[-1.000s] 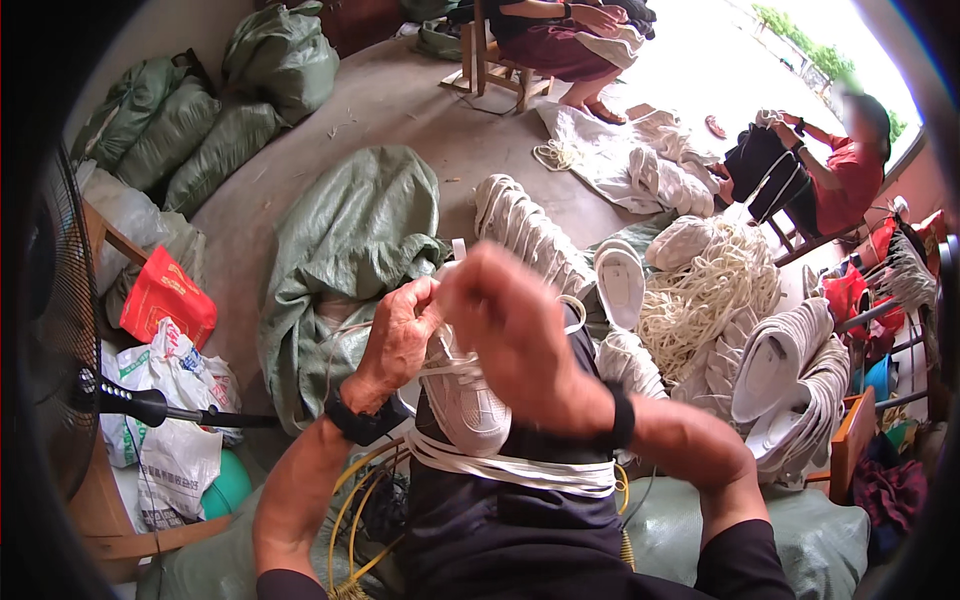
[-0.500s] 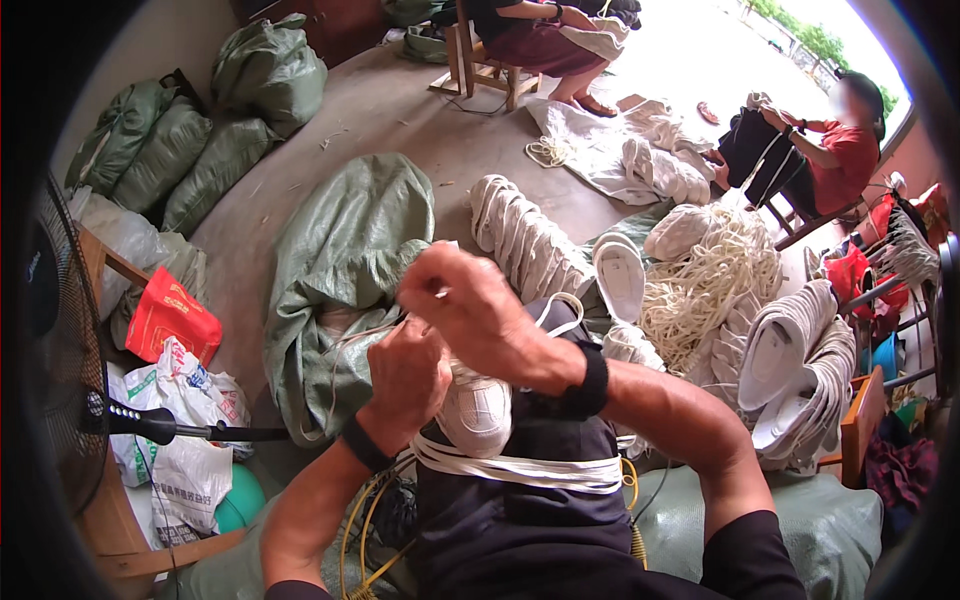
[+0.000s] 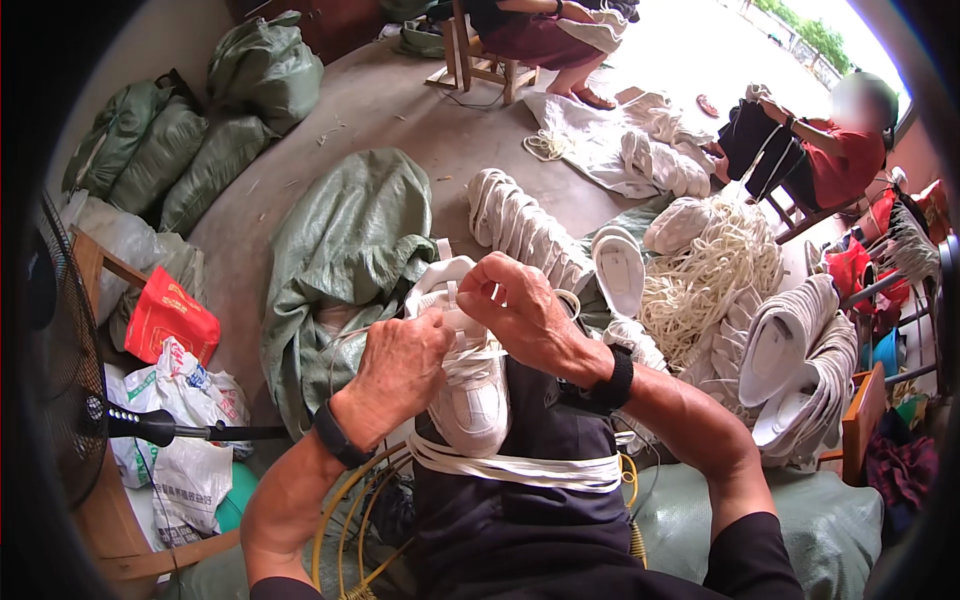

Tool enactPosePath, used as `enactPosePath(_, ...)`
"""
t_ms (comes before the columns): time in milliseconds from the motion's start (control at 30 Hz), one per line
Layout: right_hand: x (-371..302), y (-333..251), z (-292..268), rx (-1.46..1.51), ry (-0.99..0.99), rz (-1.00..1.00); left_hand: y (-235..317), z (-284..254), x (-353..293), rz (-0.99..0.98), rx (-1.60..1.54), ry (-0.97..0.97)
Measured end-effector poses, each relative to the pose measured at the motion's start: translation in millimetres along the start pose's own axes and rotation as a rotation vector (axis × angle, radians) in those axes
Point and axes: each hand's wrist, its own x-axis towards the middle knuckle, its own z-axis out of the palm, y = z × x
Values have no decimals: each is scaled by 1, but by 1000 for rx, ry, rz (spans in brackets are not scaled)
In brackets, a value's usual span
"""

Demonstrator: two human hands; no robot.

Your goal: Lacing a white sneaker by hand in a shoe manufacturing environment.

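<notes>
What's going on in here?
A seated person has a white shoe over their lap, toe toward them. The left hand and right hand are curled at its lacing; their exact grip is unclear. White laces cross the lap, and a tangled lace heap lies to the right.

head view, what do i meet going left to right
black fan, red bag, left hand, right hand, white shoe beyond that hand, heap of white laces, maroon cloth
</notes>
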Motion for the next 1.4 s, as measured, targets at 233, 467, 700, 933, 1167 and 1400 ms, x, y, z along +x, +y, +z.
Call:
enactPosePath(233, -7, 13, 0, -13, -6, -6, -1, 21, 5, -77, -117, 84)
enactPosePath(467, -13, 20, -6, -396, 6, -236, 3, 21, 0, -116, -276, 190)
enactPosePath(700, -19, 24, -1, -610, -99, -401, 5, 23, -5, -114, -122, 152)
enactPosePath(933, -23, 27, 13, -765, -110, -340, 5, 38, -1, -127, -200, 286)
enactPosePath(1167, -21, 27, 11, -641, -102, -285, 5, 30, 0, -146, -259, 292)
enactPosePath(1400, -16, 42, -94, -947, 102, -334, -13, 10, -5, -44, -199, 292)
